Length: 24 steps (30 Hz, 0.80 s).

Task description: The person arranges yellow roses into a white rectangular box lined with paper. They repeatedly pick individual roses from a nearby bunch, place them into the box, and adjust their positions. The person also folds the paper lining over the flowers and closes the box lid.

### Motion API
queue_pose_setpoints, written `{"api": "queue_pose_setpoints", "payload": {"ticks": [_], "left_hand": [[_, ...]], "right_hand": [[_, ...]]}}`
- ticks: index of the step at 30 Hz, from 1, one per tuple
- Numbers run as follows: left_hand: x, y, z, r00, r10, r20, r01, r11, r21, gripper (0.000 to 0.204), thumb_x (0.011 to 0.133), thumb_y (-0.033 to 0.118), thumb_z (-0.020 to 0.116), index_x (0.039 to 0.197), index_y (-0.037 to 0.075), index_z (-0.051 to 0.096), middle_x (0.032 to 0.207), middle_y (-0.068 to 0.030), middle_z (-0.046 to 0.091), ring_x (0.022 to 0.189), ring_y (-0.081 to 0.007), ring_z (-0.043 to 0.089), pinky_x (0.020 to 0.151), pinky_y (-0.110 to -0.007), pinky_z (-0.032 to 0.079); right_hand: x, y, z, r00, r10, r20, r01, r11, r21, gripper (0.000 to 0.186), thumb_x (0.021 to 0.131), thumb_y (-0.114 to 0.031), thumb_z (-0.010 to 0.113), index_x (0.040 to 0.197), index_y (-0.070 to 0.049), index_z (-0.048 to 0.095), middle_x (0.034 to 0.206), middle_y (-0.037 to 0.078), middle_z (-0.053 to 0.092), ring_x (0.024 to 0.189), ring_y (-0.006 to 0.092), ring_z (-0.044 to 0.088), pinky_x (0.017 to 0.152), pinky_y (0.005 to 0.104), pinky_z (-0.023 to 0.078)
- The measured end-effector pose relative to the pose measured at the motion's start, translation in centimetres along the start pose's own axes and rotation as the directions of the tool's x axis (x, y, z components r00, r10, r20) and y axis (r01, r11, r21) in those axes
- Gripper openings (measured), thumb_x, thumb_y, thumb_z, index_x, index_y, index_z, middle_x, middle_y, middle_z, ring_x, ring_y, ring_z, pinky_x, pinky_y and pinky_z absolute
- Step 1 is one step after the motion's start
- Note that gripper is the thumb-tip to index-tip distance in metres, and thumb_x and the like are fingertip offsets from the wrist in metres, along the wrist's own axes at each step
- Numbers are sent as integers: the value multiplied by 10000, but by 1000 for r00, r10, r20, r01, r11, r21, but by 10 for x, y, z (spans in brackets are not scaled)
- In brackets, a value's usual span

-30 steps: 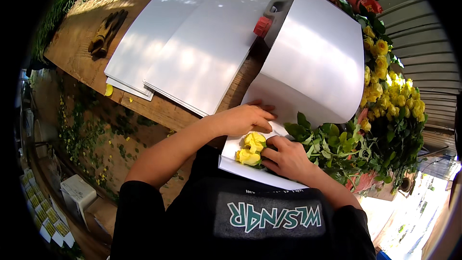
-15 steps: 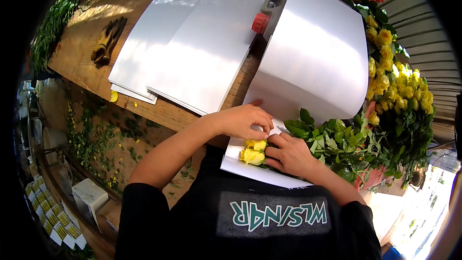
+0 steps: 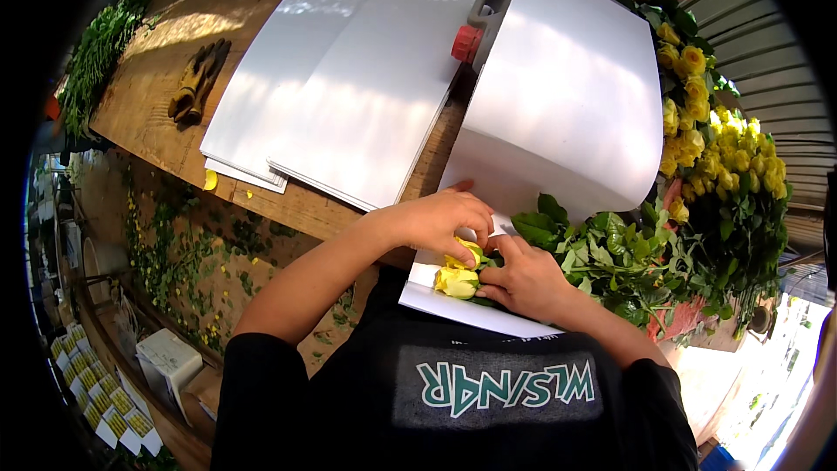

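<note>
Yellow roses point(image 3: 456, 282) lie side by side on the lower flap of a folded white cardboard sheet point(image 3: 567, 78), close to my body. My left hand point(image 3: 446, 220) is bent over the upper rose, with thumb and fingers closed on its bloom. Just right of the blooms, my right hand point(image 3: 529, 281) has its fingers curled over the roses where heads meet stems. Their leafy green stems point(image 3: 602, 253) stretch off to the right, past the sheet. My right hand hides part of the stems.
Stacked white sheets point(image 3: 366, 78) cover the wooden table point(image 3: 139, 113), near a grey jug with a red cap point(image 3: 466, 42). Work gloves point(image 3: 196, 83) lie to the left. More yellow roses point(image 3: 737, 161) stand at right. Leaves point(image 3: 183, 253) litter the floor.
My left fingers have come down onto the upper rose and closed on it. My right hand stays at the stems, almost unmoved.
</note>
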<state>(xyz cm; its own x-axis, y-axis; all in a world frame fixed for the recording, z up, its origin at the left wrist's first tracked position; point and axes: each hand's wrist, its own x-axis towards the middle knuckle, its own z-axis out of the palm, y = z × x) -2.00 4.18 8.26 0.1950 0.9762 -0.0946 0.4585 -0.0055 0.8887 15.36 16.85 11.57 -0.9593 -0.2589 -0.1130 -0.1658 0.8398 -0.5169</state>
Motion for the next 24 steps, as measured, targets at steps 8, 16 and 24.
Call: {"api": "queue_pose_setpoints", "payload": {"ticks": [8, 16, 24], "left_hand": [[2, 31, 6, 997, -81, -16, 82, 955, 283, 593, 608, 472, 712, 959, 34, 524, 1117, -107, 514, 1198, -281, 373, 1021, -539, 149], [9, 51, 4, 990, -139, 33, 121, 939, 323, 515, 606, 381, 739, 920, 28, 532, 1140, -93, 511, 1217, -275, 360, 1014, -579, 149], [12, 48, 6, 979, -191, 67, 166, 949, 267, 567, 607, 399, 741, 962, 12, 530, 1183, -94, 497, 1246, -267, 335, 1019, -561, 142]], "right_hand": [[-7, 3, 4, 996, -14, -85, 14, 1000, 0, 179, 717, -305, 631, 709, -126, 620, 948, 73, 493, 834, 234, 518, 624, 336, 483], [-31, 6, -66, 955, -55, -292, 176, 896, 407, 81, 748, -139, 633, 815, -100, 612, 1101, 86, 494, 850, 236, 546, 707, 319, 471], [-238, 249, -33, 301, 760, -576, -949, 181, -257, 72, 716, -101, 558, 739, -76, 621, 827, 139, 576, 812, 311, 562, 671, 379, 454]]}}
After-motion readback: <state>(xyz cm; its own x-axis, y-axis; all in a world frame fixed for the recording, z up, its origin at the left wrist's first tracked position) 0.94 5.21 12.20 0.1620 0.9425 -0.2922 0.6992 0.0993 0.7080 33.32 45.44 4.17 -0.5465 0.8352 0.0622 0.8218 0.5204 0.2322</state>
